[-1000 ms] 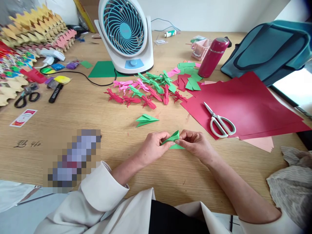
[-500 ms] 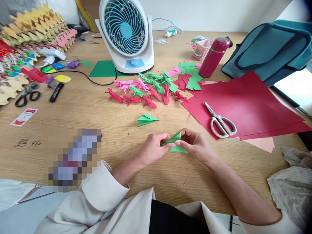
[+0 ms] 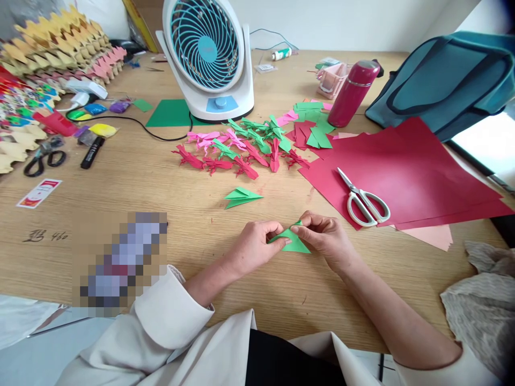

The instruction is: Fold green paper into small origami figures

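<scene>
Between my two hands is a small piece of green paper (image 3: 296,244), its lower part a flat triangle over the table. My left hand (image 3: 261,241) pinches its left side, thumb on top. At its upper right corner my right hand (image 3: 319,233) grips the paper between thumb and fingers, which partly hide the top edge. Just beyond lies a folded green paper piece (image 3: 243,197) with a point to the right. Farther back are folded red paper figures (image 3: 245,168), pink ones (image 3: 205,140) and green ones (image 3: 257,140).
White-handled scissors (image 3: 364,202) rest on large red paper sheets (image 3: 414,171) at the right. Behind stand a fan (image 3: 219,104), a red bottle (image 3: 354,94) and a teal bag (image 3: 438,86). Black-handled scissors (image 3: 44,158) and a black marker (image 3: 92,152) lie at the left.
The green paper's raised, curled upper flap has come down, and the paper now looks flatter. My right thumb has moved up slightly toward the upper corner. Both hands still hold the paper.
</scene>
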`<state>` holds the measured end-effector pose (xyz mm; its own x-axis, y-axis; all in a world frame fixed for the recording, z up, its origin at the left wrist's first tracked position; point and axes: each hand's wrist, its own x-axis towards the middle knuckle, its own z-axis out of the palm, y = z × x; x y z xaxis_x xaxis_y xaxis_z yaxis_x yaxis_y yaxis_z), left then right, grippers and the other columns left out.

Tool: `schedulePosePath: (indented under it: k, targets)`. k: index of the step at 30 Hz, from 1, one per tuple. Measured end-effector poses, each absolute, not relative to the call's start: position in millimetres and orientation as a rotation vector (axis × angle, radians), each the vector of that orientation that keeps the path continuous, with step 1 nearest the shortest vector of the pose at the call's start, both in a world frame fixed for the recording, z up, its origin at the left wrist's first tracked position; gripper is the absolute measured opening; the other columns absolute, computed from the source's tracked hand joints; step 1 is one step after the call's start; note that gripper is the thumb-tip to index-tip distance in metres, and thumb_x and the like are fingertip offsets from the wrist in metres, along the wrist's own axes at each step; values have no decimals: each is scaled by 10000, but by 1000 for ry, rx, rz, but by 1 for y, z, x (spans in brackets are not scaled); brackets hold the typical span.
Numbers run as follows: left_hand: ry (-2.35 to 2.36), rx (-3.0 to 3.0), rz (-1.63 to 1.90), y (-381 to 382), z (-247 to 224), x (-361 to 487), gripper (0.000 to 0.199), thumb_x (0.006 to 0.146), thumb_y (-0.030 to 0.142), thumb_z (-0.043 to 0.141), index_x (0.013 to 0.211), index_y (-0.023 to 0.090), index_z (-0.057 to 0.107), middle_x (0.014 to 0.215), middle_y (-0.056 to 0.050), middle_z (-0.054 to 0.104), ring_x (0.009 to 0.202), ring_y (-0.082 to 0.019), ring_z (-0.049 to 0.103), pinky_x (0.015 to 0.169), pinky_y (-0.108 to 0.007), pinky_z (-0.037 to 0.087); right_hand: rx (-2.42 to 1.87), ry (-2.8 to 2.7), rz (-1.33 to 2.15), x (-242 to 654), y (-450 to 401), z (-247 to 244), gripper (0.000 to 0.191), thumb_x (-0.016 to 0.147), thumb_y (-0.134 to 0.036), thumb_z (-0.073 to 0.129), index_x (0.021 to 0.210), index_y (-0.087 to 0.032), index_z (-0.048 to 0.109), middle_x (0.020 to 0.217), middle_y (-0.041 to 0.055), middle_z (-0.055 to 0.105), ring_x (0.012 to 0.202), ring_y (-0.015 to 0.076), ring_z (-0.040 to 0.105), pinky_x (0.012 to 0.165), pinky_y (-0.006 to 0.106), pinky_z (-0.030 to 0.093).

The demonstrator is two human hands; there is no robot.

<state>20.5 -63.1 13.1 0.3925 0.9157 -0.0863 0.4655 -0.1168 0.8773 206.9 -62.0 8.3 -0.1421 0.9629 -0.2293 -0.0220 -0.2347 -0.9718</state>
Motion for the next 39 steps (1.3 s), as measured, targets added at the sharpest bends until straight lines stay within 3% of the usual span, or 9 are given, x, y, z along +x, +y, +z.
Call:
schedulePosePath:
  k: [6, 12, 17, 21, 26, 30, 39]
  targets:
    - [1202, 1728, 589, -64, 13, 20, 307, 812, 288, 639, 597, 161, 460, 574, 72, 372, 570, -75, 328, 557, -230, 261, -1301, -932, 1385, 215, -57, 14, 326, 672, -462, 820, 644, -205, 622, 599, -29, 514, 564, 102, 418, 549, 259, 350]
    - [1211, 1612, 612, -62, 9, 19, 279, 810, 353, 638, 641, 157, 534, 582, 67, 402, 564, -79, 335, 529, -225, 261, -1237, -1219, 1481, 211, -62, 14, 367, 701, -522, 790, 823, -210, 641, 688, -13, 566, 613, 126, 482, 564, 265, 386]
    - [1195, 1671, 627, -62, 8, 19, 303, 812, 326, 618, 602, 162, 473, 574, 66, 355, 571, -79, 322, 529, -228, 245, -1246, -1434, 1492, 205, -66, 7, 359, 698, -467, 811, 679, -189, 586, 578, -47, 461, 542, 96, 372, 495, 252, 275]
    - [1185, 1716, 610, -62, 11, 20, 374, 794, 292, 642, 573, 167, 367, 570, 70, 317, 566, -73, 305, 537, -232, 240, -1247, -1232, 1471, 209, -62, 6, 354, 681, -469, 816, 639, -189, 604, 580, -29, 510, 545, 102, 394, 508, 261, 301]
    - [1192, 1653, 587, -61, 14, 19, 364, 798, 315, 639, 575, 167, 393, 573, 69, 311, 564, -74, 295, 530, -234, 234, -1272, -1060, 1361, 215, -58, 11, 340, 761, -493, 755, 669, -195, 620, 616, -20, 523, 590, 107, 434, 563, 258, 348]
    - [1200, 1580, 621, -59, 12, 18, 320, 796, 345, 634, 603, 164, 453, 584, 68, 337, 565, -75, 306, 527, -229, 242, -1216, -1263, 1515, 212, -62, 12, 334, 777, -503, 739, 763, -188, 630, 655, -20, 539, 587, 106, 436, 543, 258, 335]
    - [1213, 1634, 629, -58, 8, 16, 247, 816, 362, 608, 695, 150, 567, 615, 57, 393, 585, -82, 344, 542, -229, 242, -1237, -1441, 1473, 211, -62, 6, 346, 753, -477, 762, 701, -173, 606, 634, -26, 520, 593, 105, 421, 548, 265, 319]
